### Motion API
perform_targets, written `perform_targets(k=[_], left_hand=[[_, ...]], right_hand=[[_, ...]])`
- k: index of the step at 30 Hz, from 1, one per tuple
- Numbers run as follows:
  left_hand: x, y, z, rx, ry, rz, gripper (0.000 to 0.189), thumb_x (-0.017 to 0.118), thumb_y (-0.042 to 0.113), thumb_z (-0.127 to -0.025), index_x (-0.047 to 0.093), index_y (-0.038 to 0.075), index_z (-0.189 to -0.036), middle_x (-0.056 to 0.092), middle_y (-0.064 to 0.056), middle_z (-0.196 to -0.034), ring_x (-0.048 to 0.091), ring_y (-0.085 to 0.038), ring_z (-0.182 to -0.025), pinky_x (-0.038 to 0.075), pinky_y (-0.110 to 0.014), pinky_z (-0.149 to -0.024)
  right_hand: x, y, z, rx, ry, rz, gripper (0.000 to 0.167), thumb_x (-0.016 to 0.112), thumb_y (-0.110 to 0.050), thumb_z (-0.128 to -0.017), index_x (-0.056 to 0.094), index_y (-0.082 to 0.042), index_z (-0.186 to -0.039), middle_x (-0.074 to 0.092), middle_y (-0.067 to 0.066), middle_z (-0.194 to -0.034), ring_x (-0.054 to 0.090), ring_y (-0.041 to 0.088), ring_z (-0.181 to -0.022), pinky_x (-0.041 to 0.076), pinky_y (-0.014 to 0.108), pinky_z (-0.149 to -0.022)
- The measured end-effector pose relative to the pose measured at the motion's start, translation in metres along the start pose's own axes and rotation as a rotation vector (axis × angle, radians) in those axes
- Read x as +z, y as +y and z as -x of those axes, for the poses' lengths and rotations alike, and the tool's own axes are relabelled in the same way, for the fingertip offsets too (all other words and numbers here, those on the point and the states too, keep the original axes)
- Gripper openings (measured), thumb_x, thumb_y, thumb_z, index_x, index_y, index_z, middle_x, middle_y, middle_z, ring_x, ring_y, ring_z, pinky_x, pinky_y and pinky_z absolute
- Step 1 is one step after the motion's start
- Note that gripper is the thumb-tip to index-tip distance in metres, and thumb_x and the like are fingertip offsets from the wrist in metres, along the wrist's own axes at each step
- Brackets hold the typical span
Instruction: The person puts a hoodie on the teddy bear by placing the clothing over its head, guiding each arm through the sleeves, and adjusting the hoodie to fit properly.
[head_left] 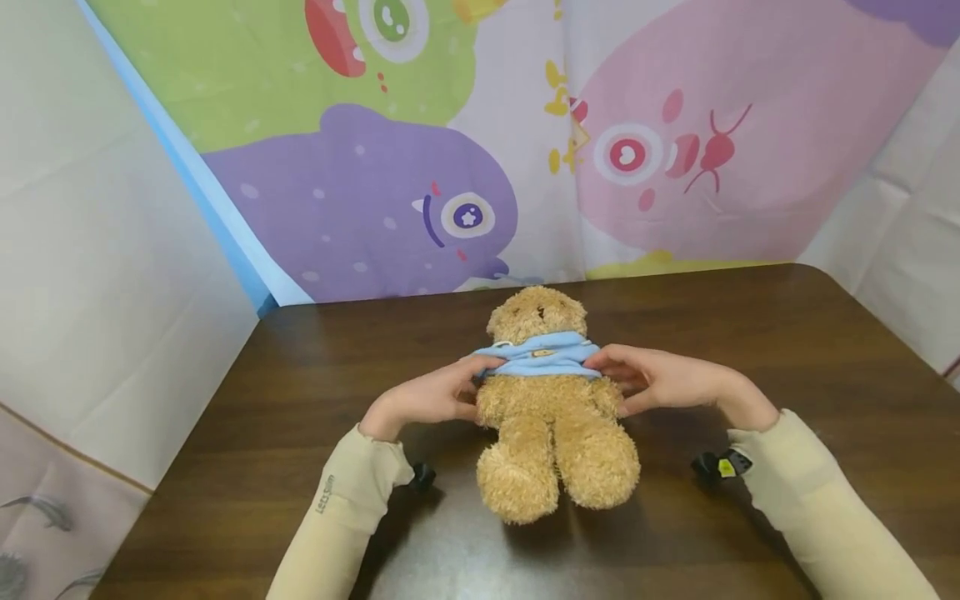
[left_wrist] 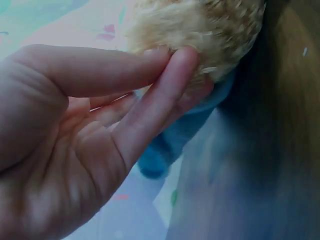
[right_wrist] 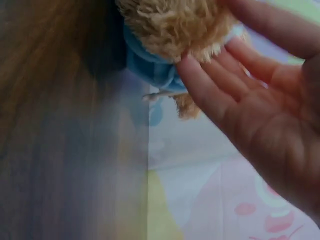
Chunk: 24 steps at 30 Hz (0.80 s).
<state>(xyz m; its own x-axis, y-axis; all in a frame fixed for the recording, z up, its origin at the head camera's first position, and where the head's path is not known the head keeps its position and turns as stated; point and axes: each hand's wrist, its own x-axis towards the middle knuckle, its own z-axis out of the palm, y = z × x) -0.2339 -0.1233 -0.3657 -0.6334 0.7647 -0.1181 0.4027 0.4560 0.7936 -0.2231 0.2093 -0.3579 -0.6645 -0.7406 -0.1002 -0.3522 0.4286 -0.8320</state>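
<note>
A tan, curly-furred teddy bear (head_left: 551,400) faces up in the middle of the head view, its head away from me and its feet towards me. Its light blue hoodie (head_left: 542,353) is bunched around the chest, leaving the belly bare. My left hand (head_left: 427,395) holds the bear's left-hand side in that view, fingertips on the hoodie and thumb lower at the fur. On the opposite side my right hand (head_left: 671,382) grips it in the same way. Close up, fingertips press at the fur (left_wrist: 200,30) in the left wrist view and at the tan fur (right_wrist: 175,30) in the right wrist view.
The bear is over a dark brown wooden table (head_left: 315,367). Behind the table hangs a cloth backdrop (head_left: 420,192) with cartoon creatures. Pale fabric walls (head_left: 97,217) stand at both sides. A small black device (head_left: 720,467) sits at each wrist.
</note>
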Motion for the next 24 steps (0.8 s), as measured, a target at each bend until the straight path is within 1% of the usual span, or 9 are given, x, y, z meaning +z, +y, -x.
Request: perform_targets(k=[3,7,9,11,15,16,20,23,24], left_hand=[[0.001,0.001,-0.006,0.02,0.025,-0.004,0.075,0.065,-0.001,-0.08,0.025,0.014,-0.141,0.03,-0.011,-0.134,0.056,-0.015,-0.078,0.05,-0.031,-0.068],[0.003,-0.001,-0.012,0.036,0.143,-0.109,0.065,0.074,0.008,-0.074,0.041,0.013,-0.129,0.045,-0.008,-0.114,0.048,-0.012,-0.06,0.045,-0.026,-0.057],[0.006,-0.002,-0.014,0.04,0.203,-0.17,0.056,0.076,0.009,-0.072,0.047,0.012,-0.12,0.05,-0.005,-0.105,0.042,-0.011,-0.058,0.04,-0.024,-0.054],[0.01,-0.003,-0.015,0.038,0.244,-0.173,0.049,0.074,0.007,-0.07,0.05,0.012,-0.112,0.053,-0.005,-0.097,0.042,-0.012,-0.058,0.038,-0.023,-0.054],[0.017,-0.003,-0.016,0.014,0.329,-0.157,0.042,0.07,0.001,-0.069,0.05,0.012,-0.103,0.055,-0.003,-0.093,0.043,-0.013,-0.061,0.038,-0.023,-0.055],[0.018,-0.002,-0.016,0.004,0.353,-0.158,0.04,0.07,0.001,-0.069,0.05,0.012,-0.102,0.056,-0.003,-0.092,0.043,-0.013,-0.061,0.037,-0.023,-0.055],[0.026,0.005,-0.019,-0.038,0.474,-0.225,0.034,0.069,0.005,-0.069,0.051,0.014,-0.096,0.057,0.001,-0.084,0.045,-0.011,-0.059,0.036,-0.023,-0.054],[0.031,0.013,-0.02,-0.074,0.551,-0.275,0.031,0.068,0.011,-0.068,0.051,0.017,-0.093,0.057,0.005,-0.08,0.047,-0.011,-0.058,0.036,-0.024,-0.052],[0.033,0.016,-0.02,-0.086,0.569,-0.285,0.03,0.068,0.011,-0.068,0.051,0.017,-0.093,0.057,0.005,-0.079,0.048,-0.011,-0.058,0.036,-0.025,-0.052]], right_hand=[[0.001,0.0,-0.004,0.002,0.064,0.065,0.058,0.072,-0.018,-0.078,0.042,-0.006,-0.126,0.04,0.015,-0.135,0.039,0.033,-0.126,0.038,0.044,-0.097],[0.003,0.005,-0.009,0.009,0.144,0.124,0.053,0.075,-0.021,-0.074,0.048,-0.008,-0.118,0.05,0.011,-0.125,0.049,0.028,-0.117,0.041,0.042,-0.093],[0.006,0.008,-0.01,0.003,0.163,0.132,0.049,0.074,-0.019,-0.075,0.049,-0.009,-0.115,0.052,0.009,-0.121,0.05,0.028,-0.115,0.04,0.043,-0.094],[0.009,0.01,-0.011,-0.012,0.181,0.154,0.043,0.072,-0.016,-0.077,0.05,-0.01,-0.113,0.053,0.008,-0.118,0.051,0.027,-0.114,0.04,0.043,-0.095],[0.015,0.006,-0.013,-0.047,0.22,0.223,0.031,0.066,-0.011,-0.082,0.051,-0.01,-0.109,0.056,0.005,-0.108,0.056,0.023,-0.105,0.044,0.04,-0.09],[0.016,0.004,-0.013,-0.052,0.229,0.24,0.029,0.065,-0.012,-0.083,0.051,-0.01,-0.108,0.057,0.004,-0.105,0.057,0.021,-0.101,0.045,0.039,-0.087],[0.019,0.002,-0.012,-0.046,0.241,0.251,0.023,0.062,-0.012,-0.086,0.049,-0.01,-0.105,0.056,0.003,-0.092,0.059,0.014,-0.079,0.05,0.032,-0.066],[0.021,0.002,-0.013,-0.022,0.254,0.27,0.021,0.059,-0.008,-0.086,0.047,-0.012,-0.103,0.053,0.003,-0.083,0.053,0.011,-0.062,0.046,0.027,-0.053],[0.022,0.002,-0.013,-0.013,0.261,0.284,0.021,0.058,-0.006,-0.086,0.046,-0.013,-0.102,0.052,0.003,-0.081,0.052,0.01,-0.059,0.045,0.026,-0.052]])
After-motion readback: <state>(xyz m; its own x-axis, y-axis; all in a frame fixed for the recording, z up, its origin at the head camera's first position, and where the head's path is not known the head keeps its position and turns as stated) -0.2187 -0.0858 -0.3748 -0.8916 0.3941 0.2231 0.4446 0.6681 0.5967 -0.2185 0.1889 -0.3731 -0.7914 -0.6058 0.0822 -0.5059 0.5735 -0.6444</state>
